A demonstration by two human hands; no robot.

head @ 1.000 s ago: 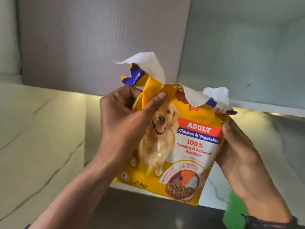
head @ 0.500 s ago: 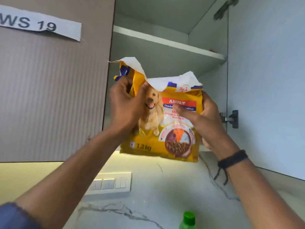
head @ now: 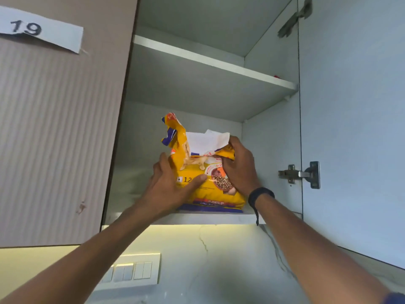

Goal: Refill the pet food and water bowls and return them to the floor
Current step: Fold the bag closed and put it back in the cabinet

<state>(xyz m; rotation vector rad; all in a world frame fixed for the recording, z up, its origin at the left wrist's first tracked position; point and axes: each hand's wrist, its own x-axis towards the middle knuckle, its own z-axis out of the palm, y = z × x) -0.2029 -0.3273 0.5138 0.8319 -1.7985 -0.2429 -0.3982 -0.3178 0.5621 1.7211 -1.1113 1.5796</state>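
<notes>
A yellow dog food bag [head: 203,191] with a torn, crumpled white-lined top stands on the bottom shelf [head: 206,218] of an open wall cabinet. My left hand [head: 168,187] presses against the bag's left front, thumb across the printed weight. My right hand [head: 238,167] grips the bag's upper right side, fingers wrapped over the folded top. No bowls are in view.
The cabinet's open door [head: 350,128] hangs at the right with a metal hinge [head: 302,174]. An upper shelf [head: 210,60] sits above. A closed ribbed door [head: 57,128] with a paper label is at the left. A switch plate [head: 131,273] is on the marble wall below.
Both hands have carried the bag up from the counter and set it on the cabinet's bottom shelf. The view has tilted upward. My left hand has shifted from the bag's top to its lower front.
</notes>
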